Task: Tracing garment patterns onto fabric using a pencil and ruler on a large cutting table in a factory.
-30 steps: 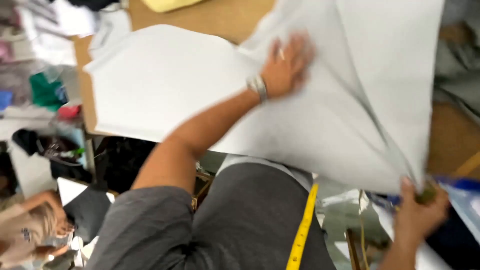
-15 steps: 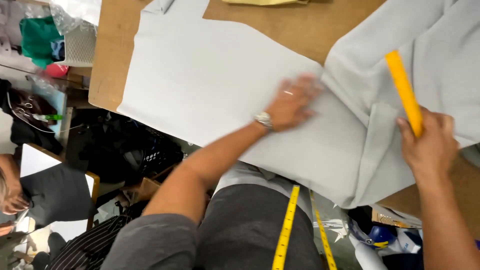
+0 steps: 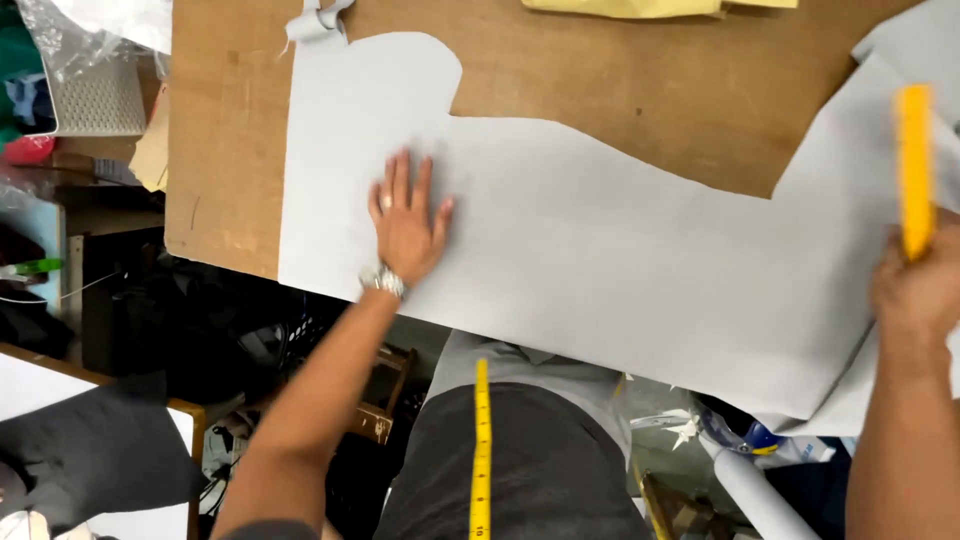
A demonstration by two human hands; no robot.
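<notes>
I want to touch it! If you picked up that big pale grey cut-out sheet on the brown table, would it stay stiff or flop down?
The big pale grey cut-out sheet would probably flop: its near edge already hangs past the brown wooden table without holding a shape. It looks thin and likely light. It may slide easily, since the left hand presses flat on it while the right hand holds a yellow ruler.

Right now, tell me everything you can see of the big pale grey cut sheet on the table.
The pale grey sheet looks like thin, smooth fabric or paper, cut with a wavy top edge and a rounded lobe at upper left. It lies flat on the brown table, its lower edge overhanging. The left hand presses on it, fingers spread; the right hand, holding a yellow ruler, meets its right end.
</notes>
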